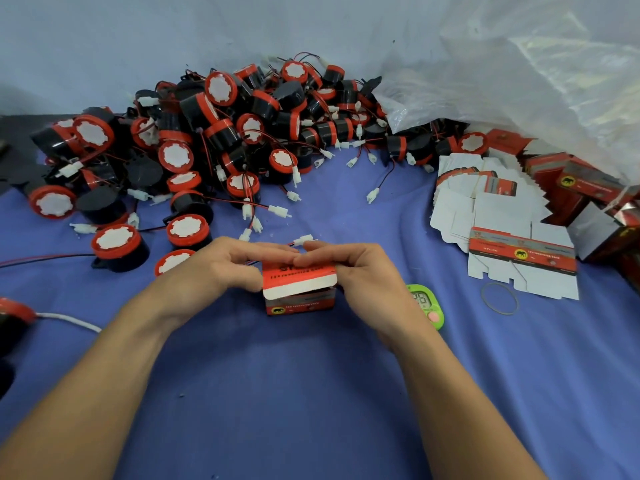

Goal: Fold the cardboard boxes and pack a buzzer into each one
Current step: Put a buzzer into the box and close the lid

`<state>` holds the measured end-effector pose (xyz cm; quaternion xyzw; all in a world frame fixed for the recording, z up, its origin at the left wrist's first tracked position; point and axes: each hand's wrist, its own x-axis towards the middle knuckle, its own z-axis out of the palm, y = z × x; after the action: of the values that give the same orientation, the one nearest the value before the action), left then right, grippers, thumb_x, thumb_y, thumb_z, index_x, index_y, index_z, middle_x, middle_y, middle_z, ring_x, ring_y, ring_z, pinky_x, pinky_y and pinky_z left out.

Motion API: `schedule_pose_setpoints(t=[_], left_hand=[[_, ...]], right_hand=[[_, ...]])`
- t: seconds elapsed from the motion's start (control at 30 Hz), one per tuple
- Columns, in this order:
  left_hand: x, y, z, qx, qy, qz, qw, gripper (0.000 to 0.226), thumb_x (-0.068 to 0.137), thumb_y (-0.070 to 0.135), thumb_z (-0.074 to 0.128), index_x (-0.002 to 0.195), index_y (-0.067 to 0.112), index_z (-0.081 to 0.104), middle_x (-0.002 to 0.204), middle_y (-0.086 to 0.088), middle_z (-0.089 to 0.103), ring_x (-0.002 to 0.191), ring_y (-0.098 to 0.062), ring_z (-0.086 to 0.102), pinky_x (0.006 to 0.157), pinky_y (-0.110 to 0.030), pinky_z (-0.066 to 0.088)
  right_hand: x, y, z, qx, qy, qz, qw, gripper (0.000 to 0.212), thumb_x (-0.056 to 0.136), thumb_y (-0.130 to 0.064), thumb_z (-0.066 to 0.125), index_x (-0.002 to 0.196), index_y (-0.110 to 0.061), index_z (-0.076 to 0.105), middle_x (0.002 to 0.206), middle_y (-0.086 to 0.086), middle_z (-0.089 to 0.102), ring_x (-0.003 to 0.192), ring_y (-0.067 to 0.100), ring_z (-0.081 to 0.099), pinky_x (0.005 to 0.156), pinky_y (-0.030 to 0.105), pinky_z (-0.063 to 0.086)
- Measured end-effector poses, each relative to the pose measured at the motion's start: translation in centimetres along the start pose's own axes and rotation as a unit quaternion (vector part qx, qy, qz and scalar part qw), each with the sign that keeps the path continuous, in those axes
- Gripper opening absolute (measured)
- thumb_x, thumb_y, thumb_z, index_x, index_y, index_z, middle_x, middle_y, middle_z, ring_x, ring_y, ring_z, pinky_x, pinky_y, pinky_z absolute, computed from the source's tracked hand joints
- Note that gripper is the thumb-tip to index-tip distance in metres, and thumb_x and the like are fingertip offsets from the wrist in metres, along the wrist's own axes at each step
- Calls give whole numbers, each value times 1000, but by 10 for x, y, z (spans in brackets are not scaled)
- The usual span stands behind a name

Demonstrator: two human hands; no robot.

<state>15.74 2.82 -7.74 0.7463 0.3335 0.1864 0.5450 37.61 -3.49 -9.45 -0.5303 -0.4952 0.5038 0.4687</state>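
1. The box [299, 301] stands in the middle of the frame on the blue bench [311, 393]. Its lid [299, 278] is tipped toward the camera with the white tuck edge showing, so it is not yet closed.
2. The left hand [214, 268] grips the box's left side with its fingers curled over the top. The right hand [360, 271] grips the right side the same way. The fingertips of the 2 hands nearly meet above the lid.
3. A white plug [303, 240] on a red-and-black wire pokes out just behind the fingertips. It probably belongs to a buzzer already inside, but the inside of the box is hidden, so I cannot tell.
4. The step in hand looks like closing the lid. To do it well, push the plug and wire fully down first, or the lid will likely pinch them and spring back.
5. Keep the 2 side walls square with the thumbs. Then roll the tuck edge evenly into the front slot rather than forcing 1 corner in.
6. For the next round, the pile of buzzers [221, 133] fills the upper left and centre of the frame. The flat boxes [485, 202] lie fanned at the right.
7. A green timer [427, 304] sits just beside the right wrist, and a rubber band [499, 298] lies farther right. Set the finished box down away from both.
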Motion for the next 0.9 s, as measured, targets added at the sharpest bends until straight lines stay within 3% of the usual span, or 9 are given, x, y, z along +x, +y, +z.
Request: schedule_pose_setpoints(t=[0.1, 0.23, 0.37, 0.53, 0.7, 0.9], left_hand=[[-3, 2, 0, 63, -13, 3, 998, 56, 72, 48, 78, 128, 49, 69, 140, 25, 62, 132, 0, 57, 105, -33, 48], [0, 0, 5, 117, 77, -8, 990, 56, 62, 47, 80, 117, 57, 71, 121, 27, 72, 113, 1, 68, 98, -38, 57], [0, -1, 6, 123, 110, -6, 986, 49, 64, 50, 76, 111, 62, 71, 112, 30, 73, 107, 5, 69, 93, -36, 58], [1, 0, 8, 95, 116, -5, 989, 52, 64, 35, 81, 112, 54, 75, 111, 22, 76, 106, -1, 72, 95, -36, 57], [-2, 8, 3, 101, 58, -13, 993, 61, 76, 11, 90, 115, 55, 74, 118, 26, 73, 112, 5, 67, 90, -17, 55], [-5, 16, 3, 133, 59, -30, 989, 62, 70, 22, 95, 110, 63, 71, 118, 34, 70, 115, 16, 59, 96, -21, 45]], right_hand=[[0, -1, -1, -2, 0, 6, 1000, 56, 92, 11, 44, 89, -27, 85, 132, -10, 67, 125, 2, 61, 107, 36, 52], [1, 0, 0, 3, 5, 4, 1000, 55, 91, 10, 44, 91, -27, 85, 131, -8, 68, 125, 0, 59, 109, 39, 49], [-3, -3, -2, 37, -6, -6, 999, 54, 77, 0, 41, 95, -27, 85, 120, -14, 74, 125, 0, 59, 112, 40, 47], [-7, -4, -3, 23, -30, -26, 999, 43, 71, -12, 54, 97, -30, 83, 117, -17, 74, 127, -5, 56, 107, 31, 45], [-11, -3, -3, -15, -11, -15, 1000, 43, 67, -11, 65, 100, -33, 82, 133, -11, 67, 123, -16, 53, 103, 32, 53], [-17, -3, -6, -66, 10, -18, 998, 43, 78, 0, 70, 95, -37, 82, 134, -17, 65, 107, -17, 62, 94, 34, 60]])
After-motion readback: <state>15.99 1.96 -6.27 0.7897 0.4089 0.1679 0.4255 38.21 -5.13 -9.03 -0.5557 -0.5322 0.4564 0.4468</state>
